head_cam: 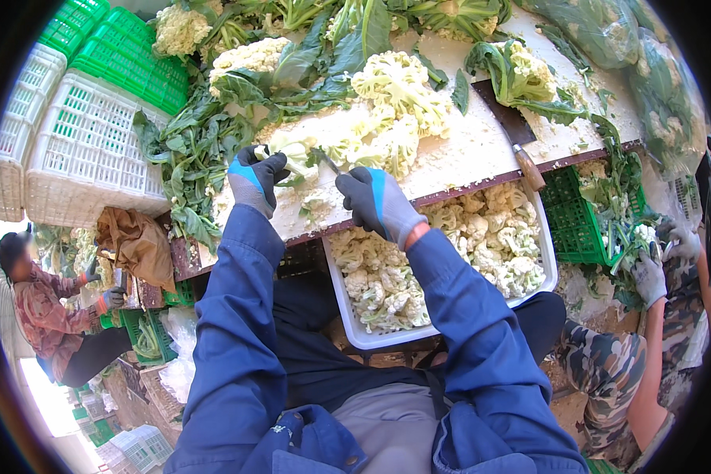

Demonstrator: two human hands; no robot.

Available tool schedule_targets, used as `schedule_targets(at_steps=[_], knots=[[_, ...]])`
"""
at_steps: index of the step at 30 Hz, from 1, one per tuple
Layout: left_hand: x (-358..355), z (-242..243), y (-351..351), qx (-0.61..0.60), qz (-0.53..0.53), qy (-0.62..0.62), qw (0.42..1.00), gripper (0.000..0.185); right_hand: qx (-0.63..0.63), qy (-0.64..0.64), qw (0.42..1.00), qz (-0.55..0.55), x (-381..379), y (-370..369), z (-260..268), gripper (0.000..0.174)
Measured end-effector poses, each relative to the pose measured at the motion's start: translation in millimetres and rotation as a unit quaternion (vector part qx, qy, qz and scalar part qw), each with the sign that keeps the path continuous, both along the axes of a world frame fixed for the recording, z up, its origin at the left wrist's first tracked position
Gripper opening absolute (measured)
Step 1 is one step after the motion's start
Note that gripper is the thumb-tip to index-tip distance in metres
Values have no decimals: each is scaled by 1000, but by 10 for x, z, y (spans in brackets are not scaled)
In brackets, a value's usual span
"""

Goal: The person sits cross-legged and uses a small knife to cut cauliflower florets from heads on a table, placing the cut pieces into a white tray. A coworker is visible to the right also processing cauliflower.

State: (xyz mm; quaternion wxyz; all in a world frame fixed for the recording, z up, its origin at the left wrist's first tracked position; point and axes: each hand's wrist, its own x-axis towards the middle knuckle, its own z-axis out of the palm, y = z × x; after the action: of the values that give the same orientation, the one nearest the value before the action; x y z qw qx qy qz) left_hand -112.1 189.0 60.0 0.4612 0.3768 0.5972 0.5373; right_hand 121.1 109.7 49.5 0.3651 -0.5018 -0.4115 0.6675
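Note:
My left hand (255, 179), in a grey and black work glove, grips a piece of cauliflower (293, 149) by its stem end. A small knife (330, 163) is held in my gloved right hand (379, 201), its blade pointing up and left at the cauliflower piece. Just beyond both hands, a pile of cut cauliflower (400, 109) lies on the white tabletop (468, 155). Below the table edge, in front of my body, a white plastic crate (362, 339) holds many florets (486, 237). My right forearm passes over this crate.
A cleaver (503, 115) with a wooden handle lies at the right. Cauliflower leaves (192, 148) heap at the left, beside stacked white crates (95, 142) and green crates (133, 59). Co-workers sit left (50, 308) and right (610, 379). A bagged cauliflower (666, 101) lies far right.

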Motion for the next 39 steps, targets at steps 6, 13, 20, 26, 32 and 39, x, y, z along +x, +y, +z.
schedule_targets(at_steps=[6,13,20,26,32,39], knots=[[83,-7,-46,5,-22,-3,1000,37,23,72,995,-68,-198,-36,64,41],[212,-18,-133,17,-32,-18,999,38,14,73,995,-70,-165,24,23,40],[200,-97,-128,97,-84,48,991,39,-33,54,996,-68,-91,178,166,36],[300,-120,-124,48,39,-135,989,35,59,86,979,-175,-263,-270,56,41],[321,-172,-93,40,68,-218,973,33,126,50,974,-181,-602,-611,-306,45],[253,-345,-60,37,50,-261,963,30,27,170,966,-193,-707,-537,-127,40]])
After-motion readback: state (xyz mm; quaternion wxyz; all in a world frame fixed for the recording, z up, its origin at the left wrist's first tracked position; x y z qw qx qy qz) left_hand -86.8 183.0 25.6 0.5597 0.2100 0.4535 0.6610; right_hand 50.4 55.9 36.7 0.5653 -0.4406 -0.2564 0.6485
